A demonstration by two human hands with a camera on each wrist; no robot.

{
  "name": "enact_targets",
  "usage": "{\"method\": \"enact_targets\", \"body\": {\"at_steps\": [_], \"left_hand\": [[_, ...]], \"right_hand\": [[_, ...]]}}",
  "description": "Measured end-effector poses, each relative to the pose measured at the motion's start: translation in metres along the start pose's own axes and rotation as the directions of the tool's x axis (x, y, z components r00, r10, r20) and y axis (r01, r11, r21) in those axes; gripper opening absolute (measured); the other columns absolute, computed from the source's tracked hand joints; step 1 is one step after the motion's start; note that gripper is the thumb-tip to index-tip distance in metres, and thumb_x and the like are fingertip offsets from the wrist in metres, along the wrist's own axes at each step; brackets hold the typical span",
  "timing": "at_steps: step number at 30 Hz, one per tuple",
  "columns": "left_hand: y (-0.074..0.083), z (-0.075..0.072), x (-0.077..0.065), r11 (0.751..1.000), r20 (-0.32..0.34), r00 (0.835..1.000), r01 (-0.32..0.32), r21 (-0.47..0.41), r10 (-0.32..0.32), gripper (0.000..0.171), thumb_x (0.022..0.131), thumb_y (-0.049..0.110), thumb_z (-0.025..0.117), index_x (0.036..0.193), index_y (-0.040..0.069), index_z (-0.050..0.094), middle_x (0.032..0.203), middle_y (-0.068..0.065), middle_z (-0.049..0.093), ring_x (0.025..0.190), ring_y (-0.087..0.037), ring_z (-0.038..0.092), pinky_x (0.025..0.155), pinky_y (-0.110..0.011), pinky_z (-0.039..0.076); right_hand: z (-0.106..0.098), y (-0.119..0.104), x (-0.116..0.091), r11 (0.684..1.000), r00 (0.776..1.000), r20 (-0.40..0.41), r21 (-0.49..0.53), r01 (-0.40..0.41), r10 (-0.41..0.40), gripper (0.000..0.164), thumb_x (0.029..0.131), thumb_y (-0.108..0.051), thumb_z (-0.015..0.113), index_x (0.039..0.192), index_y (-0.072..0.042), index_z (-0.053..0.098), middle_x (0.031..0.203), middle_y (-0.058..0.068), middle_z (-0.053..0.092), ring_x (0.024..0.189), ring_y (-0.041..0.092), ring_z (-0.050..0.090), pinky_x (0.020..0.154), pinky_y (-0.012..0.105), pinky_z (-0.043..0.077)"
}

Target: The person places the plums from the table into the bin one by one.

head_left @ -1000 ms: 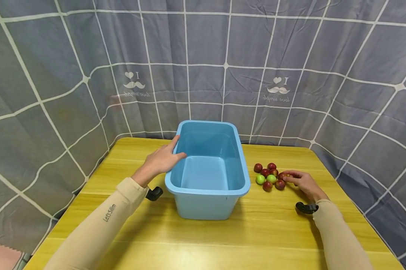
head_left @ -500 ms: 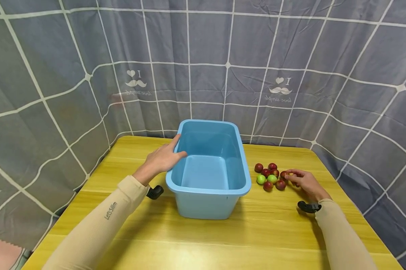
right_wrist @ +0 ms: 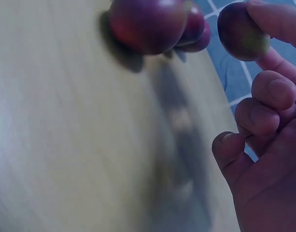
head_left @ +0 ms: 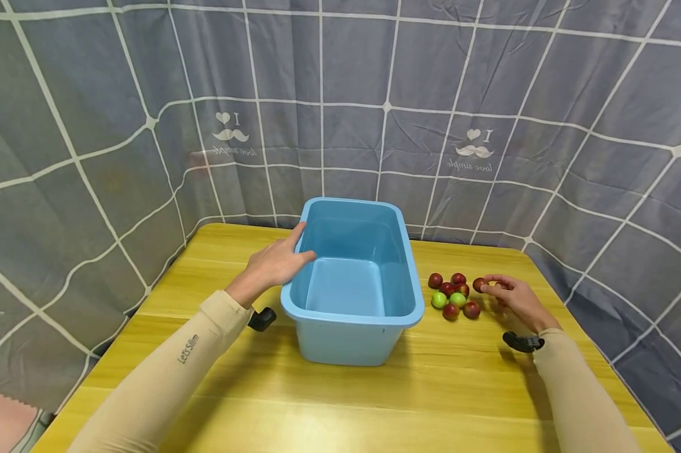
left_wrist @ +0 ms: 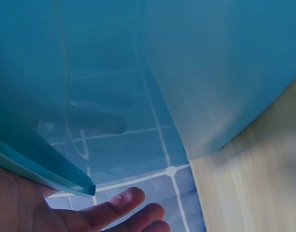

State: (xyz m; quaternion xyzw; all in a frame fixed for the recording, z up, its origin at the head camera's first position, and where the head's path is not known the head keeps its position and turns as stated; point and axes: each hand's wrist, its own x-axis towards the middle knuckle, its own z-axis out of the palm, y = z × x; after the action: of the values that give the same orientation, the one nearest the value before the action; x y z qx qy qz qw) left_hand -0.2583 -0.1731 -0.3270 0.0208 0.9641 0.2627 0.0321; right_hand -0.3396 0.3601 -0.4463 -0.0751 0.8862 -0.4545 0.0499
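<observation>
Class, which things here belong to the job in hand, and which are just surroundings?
Likely job: dark red round fruit in right hand; red and green round fruits; blue rectangular plastic tub touched by left hand.

Surroundings: yellow wooden table; grey gridded cloth curtain.

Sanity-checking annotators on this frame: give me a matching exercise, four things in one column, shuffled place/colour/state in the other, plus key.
Column 1
1. Left hand
2. Green fruits
3. Right hand
4. Bin

Column 2
A. pinching a dark red fruit
B. light blue
C. at the rim, thumb over the inner side
D. on the table among the red fruits

Right pairs
1-C, 2-D, 3-A, 4-B
</observation>
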Motion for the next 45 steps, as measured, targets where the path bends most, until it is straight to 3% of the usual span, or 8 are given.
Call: {"method": "enact_targets", "body": {"at_steps": [3, 15, 27, 32, 40, 45], "left_hand": [[0.0, 0.0, 0.0, 1.0, 0.003, 1.0, 0.002, 0.006, -0.002, 0.082, 0.095, 0.06, 0.043, 0.163, 0.037, 0.002, 0.16, -0.011, 0.039, 0.124, -0.036, 0.057, 0.073, -0.045, 0.047], [-0.001, -0.003, 0.0, 0.999, 0.035, 0.999, -0.011, 0.033, 0.01, 0.088, 0.094, 0.062, 0.046, 0.163, 0.034, 0.0, 0.162, -0.011, 0.037, 0.127, -0.038, 0.057, 0.072, -0.043, 0.049], [0.002, -0.006, 0.0, 0.999, 0.045, 0.999, -0.004, 0.036, 0.002, 0.088, 0.094, 0.061, 0.048, 0.163, 0.034, 0.0, 0.162, -0.012, 0.036, 0.129, -0.039, 0.055, 0.073, -0.044, 0.05], [0.001, -0.004, 0.001, 0.999, 0.05, 0.999, -0.003, 0.04, 0.001, 0.088, 0.093, 0.062, 0.048, 0.163, 0.035, 0.001, 0.161, -0.011, 0.037, 0.126, -0.038, 0.057, 0.07, -0.042, 0.05], [0.002, -0.004, 0.001, 0.999, 0.043, 0.999, -0.01, 0.041, 0.008, 0.087, 0.094, 0.065, 0.046, 0.163, 0.035, 0.002, 0.162, -0.01, 0.036, 0.134, -0.04, 0.051, 0.081, -0.051, 0.05], [0.003, -0.005, 0.002, 0.999, 0.04, 0.999, -0.003, 0.043, 0.002, 0.086, 0.094, 0.065, 0.045, 0.163, 0.036, 0.002, 0.162, -0.01, 0.036, 0.131, -0.039, 0.054, 0.074, -0.046, 0.05]], "right_hand": [[-0.002, -0.006, 0.001, 1.0, 1.0, 0.002, -0.023, 0.016, -0.016, 0.059, 0.099, -0.044, 0.061, 0.139, -0.002, 0.054, 0.099, 0.007, 0.058, 0.079, 0.023, 0.05, 0.069, 0.033, 0.045], [-0.003, -0.046, 0.012, 0.995, 0.994, 0.02, -0.011, 0.104, -0.103, 0.052, 0.098, -0.038, 0.065, 0.137, -0.005, 0.055, 0.072, 0.001, 0.042, 0.065, 0.023, 0.044, 0.065, 0.033, 0.038], [-0.002, -0.098, 0.025, 0.975, 0.973, 0.047, 0.013, 0.224, -0.224, 0.043, 0.097, -0.031, 0.068, 0.131, -0.006, 0.06, 0.067, 0.002, 0.041, 0.057, 0.028, 0.038, 0.058, 0.032, 0.039], [0.003, -0.12, 0.029, 0.972, 0.971, 0.043, 0.006, 0.237, -0.237, 0.042, 0.096, -0.03, 0.07, 0.13, -0.008, 0.062, 0.067, 0.003, 0.042, 0.055, 0.023, 0.038, 0.058, 0.032, 0.039], [0.012, -0.159, 0.039, 0.951, 0.95, 0.064, -0.019, 0.308, -0.306, 0.035, 0.095, -0.03, 0.071, 0.124, -0.011, 0.067, 0.068, 0.007, 0.044, 0.06, 0.027, 0.04, 0.057, 0.032, 0.04], [0.015, -0.183, 0.045, 0.939, 0.937, 0.088, -0.036, 0.341, -0.337, 0.035, 0.095, -0.031, 0.071, 0.125, -0.013, 0.067, 0.069, 0.007, 0.044, 0.063, 0.027, 0.041, 0.061, 0.033, 0.039]]}}
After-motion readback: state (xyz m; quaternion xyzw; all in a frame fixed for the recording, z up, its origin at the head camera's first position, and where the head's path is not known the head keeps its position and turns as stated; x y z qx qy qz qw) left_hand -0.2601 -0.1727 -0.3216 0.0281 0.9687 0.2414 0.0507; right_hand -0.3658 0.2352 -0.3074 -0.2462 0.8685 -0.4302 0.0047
